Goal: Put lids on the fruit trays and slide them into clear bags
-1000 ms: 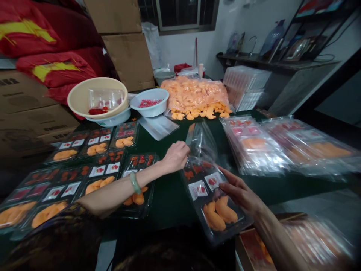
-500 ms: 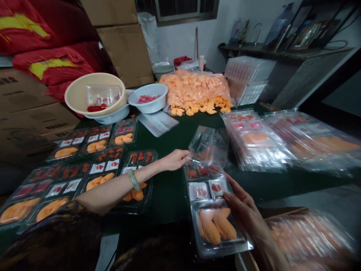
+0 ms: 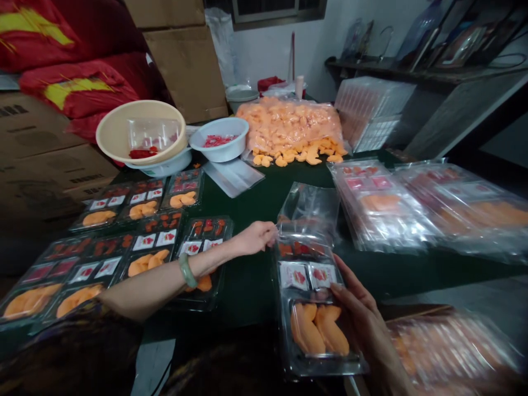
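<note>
While a clear plastic bag [image 3: 308, 212] is held up at the far end of a clamshell tray [image 3: 317, 335], the tray is kept on the dark green tabletop [image 3: 247, 297], just short of the near edge. Compared with a moment earlier, the tray has been squared up and the bag's mouth now stands open just beyond it, so the tray is still outside the bag.

The left hand [image 3: 256, 237], with a green bangle [image 3: 187, 270] on its wrist, is brought to the bag's near edge. Its fingers are drawn together there, but whether the film is actually pinched cannot be told. The right hand [image 3: 358, 313] is held open, its fingers [image 3: 344, 289] spread against the tray's right side without closing around it.

Orange slices [image 3: 318, 330] fill the tray's near compartment, while printed sachets [image 3: 307, 275] and red pieces [image 3: 299, 249] are seen towards its far end. Similar filled trays [image 3: 132, 258] are laid out in rows to the left, and sealed-looking bagged trays [image 3: 379, 206] are piled to the right. Beyond them, a large bag of orange slices [image 3: 291, 129] and a white bowl of red pieces [image 3: 218, 140] are placed on the table.
</note>
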Demonstrator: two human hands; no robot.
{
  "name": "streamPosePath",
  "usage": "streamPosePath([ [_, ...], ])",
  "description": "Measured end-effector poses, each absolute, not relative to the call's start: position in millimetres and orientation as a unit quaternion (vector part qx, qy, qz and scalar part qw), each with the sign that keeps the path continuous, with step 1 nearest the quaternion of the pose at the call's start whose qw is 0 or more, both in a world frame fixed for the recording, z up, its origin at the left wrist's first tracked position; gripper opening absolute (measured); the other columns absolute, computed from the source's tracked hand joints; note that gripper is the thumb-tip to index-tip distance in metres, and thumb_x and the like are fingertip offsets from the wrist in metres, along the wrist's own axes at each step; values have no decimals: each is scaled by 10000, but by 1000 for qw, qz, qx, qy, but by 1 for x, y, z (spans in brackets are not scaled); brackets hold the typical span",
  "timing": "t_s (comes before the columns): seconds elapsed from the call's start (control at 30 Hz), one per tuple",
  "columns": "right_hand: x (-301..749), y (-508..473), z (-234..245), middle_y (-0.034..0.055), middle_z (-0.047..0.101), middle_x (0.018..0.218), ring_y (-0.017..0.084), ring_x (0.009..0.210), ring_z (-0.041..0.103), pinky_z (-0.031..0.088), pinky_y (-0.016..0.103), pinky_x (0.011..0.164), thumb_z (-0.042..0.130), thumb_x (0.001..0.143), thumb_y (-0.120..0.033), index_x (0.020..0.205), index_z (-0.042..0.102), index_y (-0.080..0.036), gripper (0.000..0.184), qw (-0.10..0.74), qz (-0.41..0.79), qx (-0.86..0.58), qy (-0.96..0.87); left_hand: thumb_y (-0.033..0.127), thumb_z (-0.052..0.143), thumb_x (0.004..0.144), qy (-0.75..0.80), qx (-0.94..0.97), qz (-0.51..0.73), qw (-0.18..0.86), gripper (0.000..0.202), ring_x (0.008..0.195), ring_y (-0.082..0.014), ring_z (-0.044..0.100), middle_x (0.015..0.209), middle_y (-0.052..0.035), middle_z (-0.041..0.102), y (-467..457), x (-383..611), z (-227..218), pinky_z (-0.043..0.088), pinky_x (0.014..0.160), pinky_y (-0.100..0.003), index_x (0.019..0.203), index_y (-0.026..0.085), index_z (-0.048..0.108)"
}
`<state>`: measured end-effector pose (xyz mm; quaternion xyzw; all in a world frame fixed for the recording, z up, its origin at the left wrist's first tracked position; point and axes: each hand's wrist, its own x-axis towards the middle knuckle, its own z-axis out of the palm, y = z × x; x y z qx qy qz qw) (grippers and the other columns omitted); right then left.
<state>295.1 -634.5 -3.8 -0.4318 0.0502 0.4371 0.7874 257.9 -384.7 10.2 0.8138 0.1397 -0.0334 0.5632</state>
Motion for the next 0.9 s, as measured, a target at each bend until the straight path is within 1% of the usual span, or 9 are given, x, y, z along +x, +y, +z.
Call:
streamPosePath([
  [0.1,297,-630,-7,54,704,922,233,784,668,522,351,673,723,674,-269,1391,320,-284,823,787,401,-465,59,181,458,806,164,891,45,422,219,520,-81,433,548,33,482,-394,254,10,332,512,-194,598,142,513],
  [0.23,298,-621,-9,42,706,909,228,771,667,521,335,657,746,632,-266,1356,353,-269,823,785,363,-497,74,175,431,802,152,913,30,378,254,503,-89,409,518,34,438,-412,238,13,279,488,-207,550,158,458],
  [0.43,297,-598,-8,14,657,711,190,584,600,466,295,514,763,607,-343,957,491,-238,455,728,315,-606,71,99,400,744,135,920,-38,365,214,523,-92,403,538,35,421,-405,215,12,276,502,-209,542,170,389],
  [0.53,298,-589,-10,83,629,860,250,783,594,480,360,634,692,680,-414,904,510,-222,347,616,176,-765,-59,107,406,738,171,939,-58,294,199,520,-106,432,533,26,450,-394,214,9,283,509,-222,552,173,422],
  [0.6,299,-590,-11,159,563,1065,329,996,524,446,464,782,639,717,-459,1029,527,-182,432,493,24,-852,-176,141,403,770,184,952,-70,234,197,530,-126,481,560,4,508,-390,219,9,291,508,-235,588,175,470],
  [0.67,299,-598,-13,201,444,1257,381,1162,406,374,540,882,602,740,-491,1210,458,-167,588,391,-62,-862,-316,168,396,795,178,963,-87,185,199,567,-153,540,611,-26,570,-389,223,10,307,513,-247,633,176,512],
  [0.73,297,-609,-16,193,346,1369,396,1261,299,344,552,922,607,725,-541,1320,362,-198,729,323,-33,-821,-470,174,392,803,163,968,-107,159,196,617,-180,584,667,-53,615,-389,227,12,329,527,-257,672,176,538],
  [0.8,294,-620,-21,175,281,1423,407,1306,219,349,543,918,649,686,-552,1320,368,-233,764,267,4,-779,-568,170,386,809,140,971,-124,152,201,647,-205,606,704,-69,636,-388,230,14,341,534,-267,692,177,549],
  [0.9,292,-622,-30,173,256,1423,405,1285,240,373,528,892,685,702,-433,1202,483,-223,578,240,-15,-781,-576,154,384,814,84,974,-124,169,212,667,-226,614,715,-74,639,-384,232,15,338,528,-275,686,180,550],
])
